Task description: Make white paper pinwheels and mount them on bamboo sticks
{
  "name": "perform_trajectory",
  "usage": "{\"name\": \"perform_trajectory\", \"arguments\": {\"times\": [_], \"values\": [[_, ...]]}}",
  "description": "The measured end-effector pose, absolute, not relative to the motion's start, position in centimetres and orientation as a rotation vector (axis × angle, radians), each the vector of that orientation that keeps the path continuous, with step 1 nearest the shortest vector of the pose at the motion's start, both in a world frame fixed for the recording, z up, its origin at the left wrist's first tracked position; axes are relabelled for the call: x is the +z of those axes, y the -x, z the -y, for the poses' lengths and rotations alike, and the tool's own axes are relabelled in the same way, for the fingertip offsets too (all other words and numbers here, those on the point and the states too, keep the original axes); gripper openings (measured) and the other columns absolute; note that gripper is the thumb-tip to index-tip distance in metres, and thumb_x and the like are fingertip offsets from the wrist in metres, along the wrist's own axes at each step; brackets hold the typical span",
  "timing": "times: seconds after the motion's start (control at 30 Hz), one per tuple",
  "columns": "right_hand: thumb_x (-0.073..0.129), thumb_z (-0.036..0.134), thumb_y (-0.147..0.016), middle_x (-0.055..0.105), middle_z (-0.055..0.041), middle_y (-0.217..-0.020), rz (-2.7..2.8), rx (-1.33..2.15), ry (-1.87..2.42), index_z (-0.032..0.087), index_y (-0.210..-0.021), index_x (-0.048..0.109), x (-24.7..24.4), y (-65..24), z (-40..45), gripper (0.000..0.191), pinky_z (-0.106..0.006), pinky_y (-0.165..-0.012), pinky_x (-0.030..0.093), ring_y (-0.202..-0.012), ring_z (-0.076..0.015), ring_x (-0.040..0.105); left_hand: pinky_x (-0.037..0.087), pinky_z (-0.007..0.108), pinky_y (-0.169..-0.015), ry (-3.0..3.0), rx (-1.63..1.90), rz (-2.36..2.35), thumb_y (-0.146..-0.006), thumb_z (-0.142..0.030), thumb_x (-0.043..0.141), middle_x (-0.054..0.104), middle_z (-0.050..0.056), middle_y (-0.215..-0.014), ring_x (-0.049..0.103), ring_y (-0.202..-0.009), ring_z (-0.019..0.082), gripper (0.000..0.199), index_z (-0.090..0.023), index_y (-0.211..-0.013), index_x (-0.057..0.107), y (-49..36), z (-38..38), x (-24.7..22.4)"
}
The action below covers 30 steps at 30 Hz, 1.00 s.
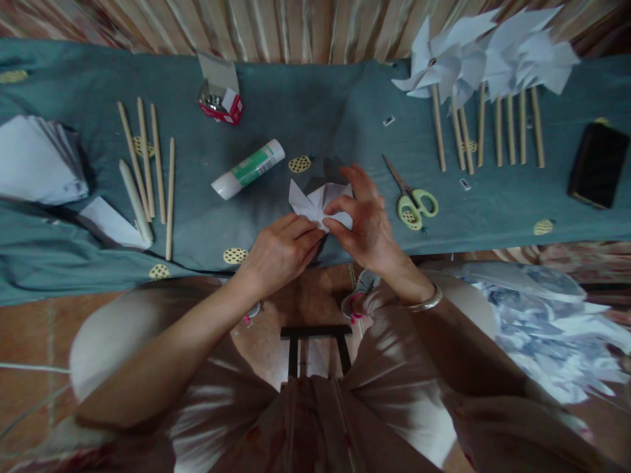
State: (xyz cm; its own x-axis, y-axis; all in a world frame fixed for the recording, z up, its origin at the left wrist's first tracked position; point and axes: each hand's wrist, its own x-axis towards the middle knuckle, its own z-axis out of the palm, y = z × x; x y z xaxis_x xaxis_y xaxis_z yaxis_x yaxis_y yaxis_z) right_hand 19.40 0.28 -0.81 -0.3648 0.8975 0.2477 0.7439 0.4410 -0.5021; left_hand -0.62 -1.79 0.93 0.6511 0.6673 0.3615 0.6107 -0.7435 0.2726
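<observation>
Near the table's front edge, a small white paper pinwheel (315,201) with pointed, folded blades is held between both hands. My left hand (282,253) grips its lower left side, fingers pressed together. With thumb and index finger, my right hand (363,220) pinches the paper close to its centre; its other fingers are raised. Left of the paper lies a white and green glue tube (249,168). Green-handled scissors (415,205) rest to the right of my right hand.
On the green cloth (315,98) are wooden sticks (156,164), stacked paper (37,161), a red box of metal pieces (221,105), finished pinwheels (493,66) and a dark phone (599,165). A bag of paper pieces (552,328) sits lower right.
</observation>
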Motion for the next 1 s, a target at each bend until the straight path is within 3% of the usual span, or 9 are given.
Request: {"name": "perform_trajectory", "arguments": {"times": [0.23, 0.47, 1.0], "values": [[0.066, 0.029, -0.087, 0.045, -0.0018, -0.152, 2.226, 0.434, 1.391, 0.029, -0.101, 0.067, -0.2, -19.4, -0.2, 0.013, -0.062, -0.115, 0.034, -0.15, -0.0337, 0.026, 0.056, 0.032, -0.077, -2.723, 0.699, -1.059, -0.099, -0.021, 0.049, 0.071, 0.009, -0.093, 0.065, -0.088, 0.02, 0.024, -0.013, -0.101, 0.071, 0.7, 1.8, 0.7], [0.077, 0.023, -0.076, 0.043, -0.0114, -0.153, 2.203, 0.505, 1.391, 0.025, -0.094, 0.067, 0.9, -20.0, 0.0, 0.021, -0.061, -0.112, 0.04, -0.149, -0.0347, 0.03, 0.056, 0.034, -0.076, -2.678, 0.685, -1.08, -0.098, -0.021, 0.051, 0.071, 0.011, -0.094, 0.065, -0.088, 0.022, 0.022, -0.012, -0.102, 0.071, 0.6, 1.8, 0.7], [0.074, 0.026, -0.08, 0.044, 0.0017, -0.155, 2.218, 0.522, 1.38, 0.034, -0.099, 0.069, 0.8, -20.1, 0.0, 0.022, -0.063, -0.112, 0.041, -0.15, -0.0328, 0.029, 0.054, 0.032, -0.076, -2.722, 0.684, -1.071, -0.098, -0.02, 0.05, 0.071, 0.01, -0.093, 0.064, -0.087, 0.021, 0.024, -0.011, -0.102, 0.071, 0.6, 1.8, 0.8]]}}
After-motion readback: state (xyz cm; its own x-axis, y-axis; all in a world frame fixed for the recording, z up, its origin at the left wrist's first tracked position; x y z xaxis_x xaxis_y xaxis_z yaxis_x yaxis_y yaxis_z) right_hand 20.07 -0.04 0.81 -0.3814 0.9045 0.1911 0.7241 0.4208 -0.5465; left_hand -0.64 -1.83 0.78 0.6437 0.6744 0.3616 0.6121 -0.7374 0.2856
